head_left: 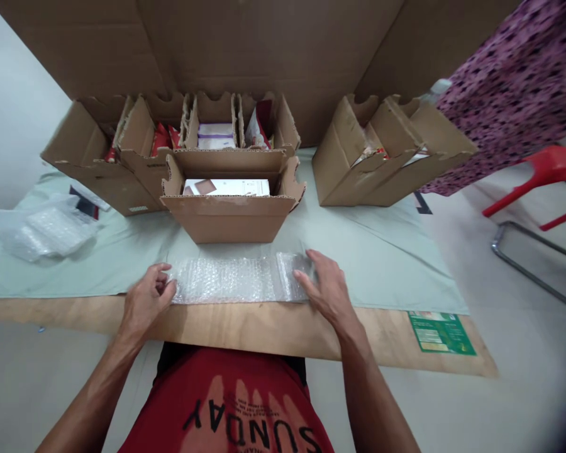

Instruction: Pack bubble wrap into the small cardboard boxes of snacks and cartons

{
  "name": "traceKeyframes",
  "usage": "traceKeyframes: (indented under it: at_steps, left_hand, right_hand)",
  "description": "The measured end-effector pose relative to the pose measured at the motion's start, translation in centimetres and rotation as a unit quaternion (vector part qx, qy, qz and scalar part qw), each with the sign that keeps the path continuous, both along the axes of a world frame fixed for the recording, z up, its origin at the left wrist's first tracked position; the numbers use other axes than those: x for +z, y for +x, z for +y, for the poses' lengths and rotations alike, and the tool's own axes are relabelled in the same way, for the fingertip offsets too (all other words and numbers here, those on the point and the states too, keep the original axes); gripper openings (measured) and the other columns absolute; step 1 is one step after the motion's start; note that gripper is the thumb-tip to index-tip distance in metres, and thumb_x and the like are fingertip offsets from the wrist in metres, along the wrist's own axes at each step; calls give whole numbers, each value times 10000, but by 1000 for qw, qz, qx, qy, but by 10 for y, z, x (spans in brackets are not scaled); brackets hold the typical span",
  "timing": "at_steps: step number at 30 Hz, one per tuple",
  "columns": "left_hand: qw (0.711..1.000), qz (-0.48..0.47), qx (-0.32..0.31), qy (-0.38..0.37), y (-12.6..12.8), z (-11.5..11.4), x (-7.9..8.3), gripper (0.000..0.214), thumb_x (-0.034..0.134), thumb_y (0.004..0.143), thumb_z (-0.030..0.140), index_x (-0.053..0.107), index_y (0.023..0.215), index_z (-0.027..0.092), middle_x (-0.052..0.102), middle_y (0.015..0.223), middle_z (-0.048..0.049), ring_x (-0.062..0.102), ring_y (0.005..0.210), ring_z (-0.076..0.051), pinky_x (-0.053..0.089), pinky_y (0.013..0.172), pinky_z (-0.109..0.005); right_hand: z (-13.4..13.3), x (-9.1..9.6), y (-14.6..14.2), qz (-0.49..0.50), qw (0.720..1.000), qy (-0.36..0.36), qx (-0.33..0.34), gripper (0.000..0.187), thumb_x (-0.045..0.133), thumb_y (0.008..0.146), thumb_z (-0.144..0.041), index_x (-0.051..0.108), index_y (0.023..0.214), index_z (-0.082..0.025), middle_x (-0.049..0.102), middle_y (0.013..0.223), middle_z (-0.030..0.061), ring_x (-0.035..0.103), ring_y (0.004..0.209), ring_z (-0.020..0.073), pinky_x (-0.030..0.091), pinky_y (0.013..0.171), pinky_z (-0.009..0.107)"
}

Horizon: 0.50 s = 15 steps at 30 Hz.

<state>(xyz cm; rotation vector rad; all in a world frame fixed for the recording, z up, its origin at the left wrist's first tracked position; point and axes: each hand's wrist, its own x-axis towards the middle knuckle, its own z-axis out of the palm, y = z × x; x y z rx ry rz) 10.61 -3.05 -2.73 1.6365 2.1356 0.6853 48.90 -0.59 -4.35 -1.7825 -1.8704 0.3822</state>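
Note:
A strip of clear bubble wrap [226, 280] lies flat along the front of the cloth-covered table, folded over at its right end. My left hand [146, 296] has curled fingers, with thumb and forefinger at the strip's left edge. At the other end, my right hand [329, 286] grips the folded part, thumb on top and forefinger at the far corner. Just behind the strip stands an open cardboard box [236, 217] with a white printed carton [236, 187] in it.
Open cardboard bins [94, 179] with red packets and white packs line the back left; more bins [353, 170] stand at right. Bubble-wrap pouches [51, 226] lie far left. A green printed sheet [442, 333] is on the wooden edge. Beyond are a red chair [547, 167] and patterned purple cloth [523, 94].

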Motion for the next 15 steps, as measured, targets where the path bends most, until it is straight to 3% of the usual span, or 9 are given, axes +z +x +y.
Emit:
traceKeyframes:
  at_steps: [3,6,10,15]
  left_hand:
    - [1000,3,-3,11,-1,2,-6,569,563,771,430,617,1284,191,700,791,2,671,673,-194,532,694,-314]
    - [1000,1,-6,6,-6,3,-7,564,538,787,433,636,1278,175,678,773,2,659,676,-188,535,713,-311]
    - [1000,-5,-17,7,-10,7,-9,545,542,805,433,642,1280,183,673,811,-2,657,699,-183,536,711,-304]
    - [997,49,-55,27,-7,15,-17,490,520,866,376,629,1308,194,668,843,-18,651,740,-197,536,768,-329]
  right_hand:
    - [13,-6,-15,-25,997,-16,68,258,606,922,-384,704,1092,-216,657,1394,144,550,1322,359,427,1037,518]
    - [11,-6,-15,10,997,6,76,147,564,935,-313,677,901,-227,729,1250,119,612,1244,322,429,1015,477]
    - [1,3,9,33,999,39,7,164,539,953,-356,654,957,-238,768,1028,81,694,986,272,445,958,437]
    - [-2,3,23,-64,998,22,-11,210,521,928,-310,694,990,-206,762,982,104,669,971,301,429,905,453]
